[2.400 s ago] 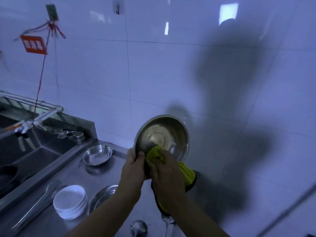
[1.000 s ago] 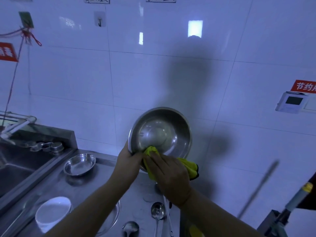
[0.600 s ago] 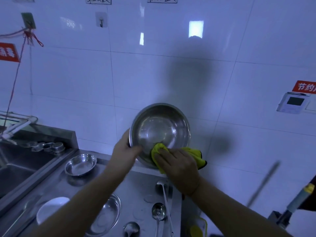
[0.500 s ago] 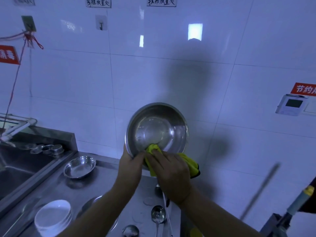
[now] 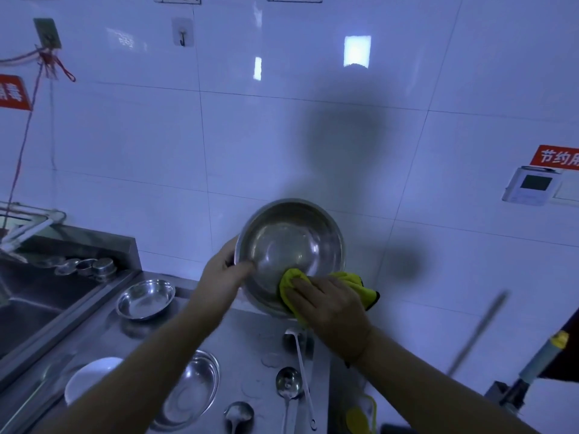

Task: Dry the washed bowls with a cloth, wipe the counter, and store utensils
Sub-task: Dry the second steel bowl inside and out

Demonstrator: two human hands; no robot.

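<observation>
At the near edge of the steel tabletop I see two ladles, a shallow steel bowl and a white plate, leaving a bare strip between them. Further out, another small steel bowl sits beside the sink. My left hand grips the rim of the large steel bowl, tilted up facing me; my right hand presses the yellow cloth inside its lower wall. On the far wall, red signs carry Chinese writing, cut off.
</observation>
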